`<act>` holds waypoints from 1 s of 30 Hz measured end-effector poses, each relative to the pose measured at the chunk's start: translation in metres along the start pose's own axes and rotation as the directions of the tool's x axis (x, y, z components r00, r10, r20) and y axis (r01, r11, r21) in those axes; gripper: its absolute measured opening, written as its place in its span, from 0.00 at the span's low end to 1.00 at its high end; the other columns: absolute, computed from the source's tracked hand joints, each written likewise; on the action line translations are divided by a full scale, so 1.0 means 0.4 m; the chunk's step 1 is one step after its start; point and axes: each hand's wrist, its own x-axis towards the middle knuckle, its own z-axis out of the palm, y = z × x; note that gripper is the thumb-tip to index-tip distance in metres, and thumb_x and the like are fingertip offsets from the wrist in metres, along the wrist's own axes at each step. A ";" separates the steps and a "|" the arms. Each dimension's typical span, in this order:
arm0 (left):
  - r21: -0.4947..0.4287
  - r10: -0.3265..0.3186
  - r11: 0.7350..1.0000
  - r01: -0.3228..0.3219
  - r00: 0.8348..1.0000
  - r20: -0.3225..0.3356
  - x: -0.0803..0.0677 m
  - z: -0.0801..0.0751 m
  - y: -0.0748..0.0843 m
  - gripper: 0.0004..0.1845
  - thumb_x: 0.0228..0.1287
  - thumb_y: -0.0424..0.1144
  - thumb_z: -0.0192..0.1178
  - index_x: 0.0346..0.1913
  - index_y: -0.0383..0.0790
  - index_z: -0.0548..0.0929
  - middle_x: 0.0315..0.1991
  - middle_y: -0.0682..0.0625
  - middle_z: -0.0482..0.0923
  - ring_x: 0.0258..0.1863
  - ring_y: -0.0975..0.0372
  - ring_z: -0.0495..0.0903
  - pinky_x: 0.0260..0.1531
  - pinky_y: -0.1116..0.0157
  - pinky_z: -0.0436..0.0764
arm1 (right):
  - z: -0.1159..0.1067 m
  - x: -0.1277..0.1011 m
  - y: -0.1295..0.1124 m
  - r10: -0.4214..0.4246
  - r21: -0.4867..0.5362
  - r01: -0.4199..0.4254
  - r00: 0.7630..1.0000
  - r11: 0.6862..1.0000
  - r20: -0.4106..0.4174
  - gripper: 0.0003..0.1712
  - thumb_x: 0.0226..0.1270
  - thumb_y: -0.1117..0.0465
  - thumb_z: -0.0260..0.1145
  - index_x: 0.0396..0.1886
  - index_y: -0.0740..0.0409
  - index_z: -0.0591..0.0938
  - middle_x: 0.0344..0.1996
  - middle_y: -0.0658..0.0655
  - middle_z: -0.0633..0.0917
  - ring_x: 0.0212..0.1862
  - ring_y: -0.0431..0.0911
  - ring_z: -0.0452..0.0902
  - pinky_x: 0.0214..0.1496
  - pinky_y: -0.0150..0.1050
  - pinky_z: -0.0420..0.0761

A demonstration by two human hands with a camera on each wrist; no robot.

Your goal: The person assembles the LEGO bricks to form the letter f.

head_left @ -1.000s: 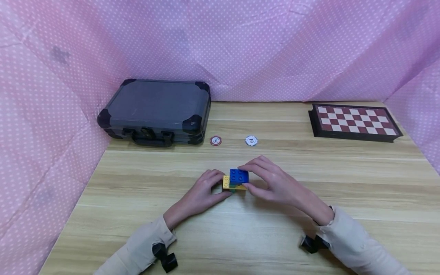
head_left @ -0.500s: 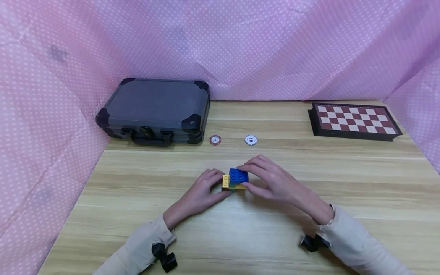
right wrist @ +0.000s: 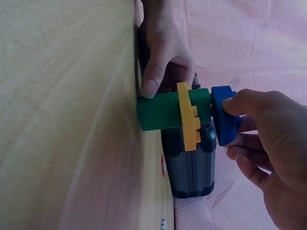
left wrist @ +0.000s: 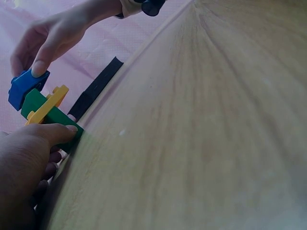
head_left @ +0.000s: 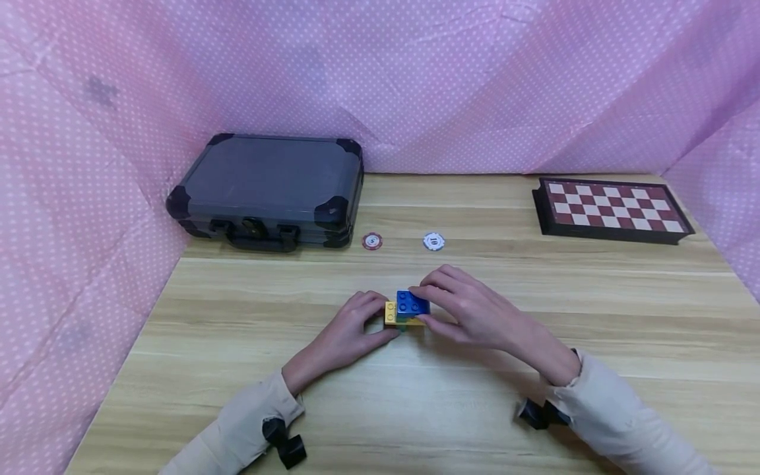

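Head view, three stacked bricks (head_left: 406, 311), two chips (head_left: 372, 241), two hands (head_left: 344, 333).

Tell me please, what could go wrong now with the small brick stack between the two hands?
The blue brick sits off-centre on the stack, pinched by the right hand, so pressing it might tip the green brick that the left hand steadies. The thin yellow plate sticks out sideways and could pop loose. A loosened piece might slide over the table.
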 end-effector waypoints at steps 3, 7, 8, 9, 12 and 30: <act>0.009 0.010 1.000 -0.010 1.000 0.000 0.001 0.001 -0.003 0.19 0.63 0.41 0.75 0.55 0.40 0.85 0.54 0.53 0.80 0.52 0.62 0.74 0.53 0.58 0.79 | -0.002 0.002 0.000 -0.004 -0.021 0.004 1.000 1.000 0.020 0.24 0.61 0.61 0.78 0.56 0.64 0.84 0.48 0.57 0.84 0.50 0.49 0.78 0.51 0.44 0.83; 0.010 0.016 1.000 -0.016 1.000 0.000 0.001 0.002 -0.005 0.20 0.64 0.42 0.75 0.55 0.39 0.85 0.54 0.52 0.80 0.53 0.62 0.74 0.53 0.59 0.79 | -0.006 0.006 -0.003 -0.011 -0.042 0.013 0.999 0.999 0.044 0.23 0.61 0.62 0.78 0.55 0.64 0.84 0.48 0.57 0.84 0.50 0.49 0.77 0.49 0.42 0.83; 0.009 0.016 1.000 -0.016 1.000 0.000 0.001 0.002 -0.005 0.20 0.64 0.42 0.75 0.55 0.40 0.85 0.54 0.52 0.80 0.52 0.62 0.74 0.53 0.59 0.79 | -0.007 0.007 -0.004 -0.013 -0.047 0.016 0.999 0.999 0.051 0.23 0.61 0.62 0.78 0.54 0.64 0.85 0.48 0.57 0.84 0.50 0.49 0.77 0.49 0.42 0.83; 0.008 0.016 1.000 -0.016 1.000 -0.002 0.000 0.001 -0.004 0.20 0.64 0.42 0.75 0.55 0.40 0.85 0.54 0.53 0.80 0.52 0.62 0.74 0.53 0.59 0.79 | -0.009 0.009 -0.005 -0.015 -0.052 0.018 0.998 0.999 0.057 0.23 0.61 0.61 0.78 0.54 0.64 0.85 0.48 0.57 0.84 0.50 0.49 0.77 0.49 0.42 0.83; 0.008 0.022 1.000 -0.022 1.000 -0.005 -0.001 0.000 -0.003 0.19 0.64 0.42 0.75 0.55 0.40 0.85 0.53 0.53 0.80 0.52 0.62 0.74 0.53 0.59 0.79 | -0.012 0.013 -0.007 -0.017 -0.066 0.022 0.997 0.998 0.080 0.22 0.62 0.61 0.78 0.54 0.64 0.84 0.48 0.58 0.83 0.50 0.49 0.76 0.49 0.42 0.83; 0.016 0.045 0.999 -0.045 0.999 -0.015 -0.003 0.001 -0.004 0.18 0.64 0.42 0.75 0.53 0.40 0.85 0.53 0.53 0.80 0.52 0.61 0.75 0.52 0.59 0.79 | 0.014 -0.007 0.003 0.029 -0.011 -0.029 0.999 1.000 0.036 0.25 0.62 0.59 0.77 0.57 0.62 0.83 0.50 0.56 0.85 0.53 0.49 0.79 0.55 0.47 0.82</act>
